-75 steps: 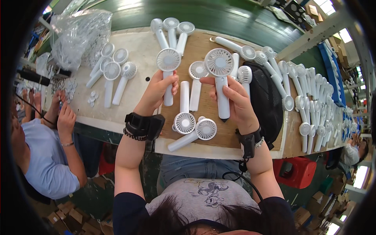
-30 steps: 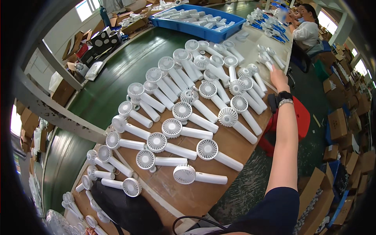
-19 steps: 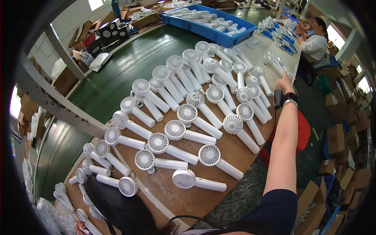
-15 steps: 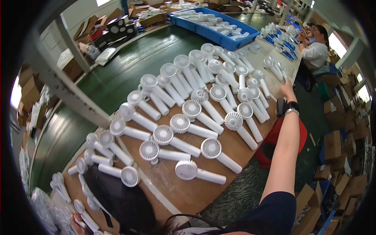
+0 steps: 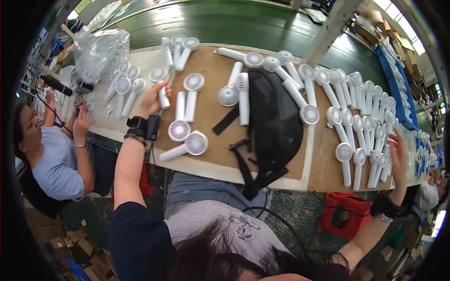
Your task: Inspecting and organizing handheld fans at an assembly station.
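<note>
My left hand (image 5: 151, 100) is closed around the handle of a white handheld fan (image 5: 158, 74), its round head upward, over the left part of the table. Beside it lie a white fan (image 5: 193, 82) and a fan with its head toward me (image 5: 179, 130). My right hand (image 5: 398, 149) is at the table's right end with fingers apart and nothing seen in it. It is next to a group of white handheld fans (image 5: 375, 157). Several more fans (image 5: 344, 152) lie in rows left of that hand.
A black backpack (image 5: 276, 126) lies mid-table, its straps over the near edge. Beyond runs a green conveyor belt (image 5: 225, 23). A clear plastic bag (image 5: 103, 54) and a co-worker (image 5: 56, 159) are at left; a blue bin (image 5: 397, 89) and red stool (image 5: 344, 215) are at right.
The view has swung left. My right hand has drawn back from the fans at the table's far right end, and my left hand, with a fan, now shows fully.
</note>
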A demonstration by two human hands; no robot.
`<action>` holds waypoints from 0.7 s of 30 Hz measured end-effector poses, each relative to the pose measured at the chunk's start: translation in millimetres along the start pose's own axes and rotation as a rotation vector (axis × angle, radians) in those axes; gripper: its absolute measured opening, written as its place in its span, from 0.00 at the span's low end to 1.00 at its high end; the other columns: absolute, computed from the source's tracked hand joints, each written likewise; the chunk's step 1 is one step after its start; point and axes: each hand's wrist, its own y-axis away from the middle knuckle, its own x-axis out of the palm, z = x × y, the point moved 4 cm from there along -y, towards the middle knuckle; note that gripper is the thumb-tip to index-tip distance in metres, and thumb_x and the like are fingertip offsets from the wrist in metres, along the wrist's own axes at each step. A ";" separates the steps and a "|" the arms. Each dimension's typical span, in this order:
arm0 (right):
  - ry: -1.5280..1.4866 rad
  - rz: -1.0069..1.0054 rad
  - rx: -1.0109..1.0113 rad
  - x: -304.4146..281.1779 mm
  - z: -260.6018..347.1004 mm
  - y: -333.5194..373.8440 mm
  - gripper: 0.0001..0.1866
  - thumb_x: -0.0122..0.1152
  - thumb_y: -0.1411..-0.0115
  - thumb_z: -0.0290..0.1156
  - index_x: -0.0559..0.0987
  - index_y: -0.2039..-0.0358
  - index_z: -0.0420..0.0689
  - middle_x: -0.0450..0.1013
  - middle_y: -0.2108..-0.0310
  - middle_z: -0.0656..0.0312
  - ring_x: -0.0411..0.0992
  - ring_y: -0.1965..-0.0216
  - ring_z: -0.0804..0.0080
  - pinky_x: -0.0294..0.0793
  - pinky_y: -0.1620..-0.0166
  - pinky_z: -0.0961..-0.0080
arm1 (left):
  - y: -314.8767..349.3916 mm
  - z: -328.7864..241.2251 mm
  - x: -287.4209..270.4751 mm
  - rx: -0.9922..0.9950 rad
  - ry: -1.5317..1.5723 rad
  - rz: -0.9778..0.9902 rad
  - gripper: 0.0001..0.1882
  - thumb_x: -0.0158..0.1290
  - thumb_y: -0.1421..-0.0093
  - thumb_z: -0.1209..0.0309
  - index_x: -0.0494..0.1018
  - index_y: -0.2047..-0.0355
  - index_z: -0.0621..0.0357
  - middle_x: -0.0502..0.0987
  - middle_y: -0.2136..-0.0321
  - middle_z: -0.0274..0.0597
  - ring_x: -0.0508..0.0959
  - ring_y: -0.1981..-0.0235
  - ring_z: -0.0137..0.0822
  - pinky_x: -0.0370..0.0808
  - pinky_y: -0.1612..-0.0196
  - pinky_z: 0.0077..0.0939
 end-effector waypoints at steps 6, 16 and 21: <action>-0.093 0.237 -0.324 152.7 200.1 -19.6 0.23 0.48 0.47 0.20 0.65 0.49 0.42 0.70 0.61 0.58 0.69 0.64 0.74 0.68 0.61 0.80 | -18.4 0.2 -5.8 -0.077 -0.047 0.022 0.06 0.46 0.43 0.71 0.65 0.68 0.61 0.68 0.77 0.38 0.69 0.76 0.29 0.72 0.71 0.21; 0.123 0.435 -0.371 350.7 313.7 -109.7 0.21 0.54 0.50 0.46 0.77 0.72 0.38 0.72 0.80 0.52 0.72 0.75 0.62 0.70 0.69 0.71 | -20.8 -16.9 32.0 0.089 -0.113 0.110 0.07 0.46 0.42 0.67 0.65 0.67 0.57 0.69 0.80 0.35 0.71 0.81 0.27 0.70 0.80 0.17; 0.211 0.358 -0.276 407.1 321.8 -120.9 0.25 0.56 0.57 0.53 0.77 0.83 0.38 0.72 0.82 0.50 0.72 0.76 0.56 0.70 0.71 0.65 | -13.3 -4.7 16.2 0.106 0.050 0.416 0.15 0.49 0.45 0.67 0.64 0.58 0.55 0.68 0.77 0.32 0.69 0.82 0.23 0.69 0.79 0.15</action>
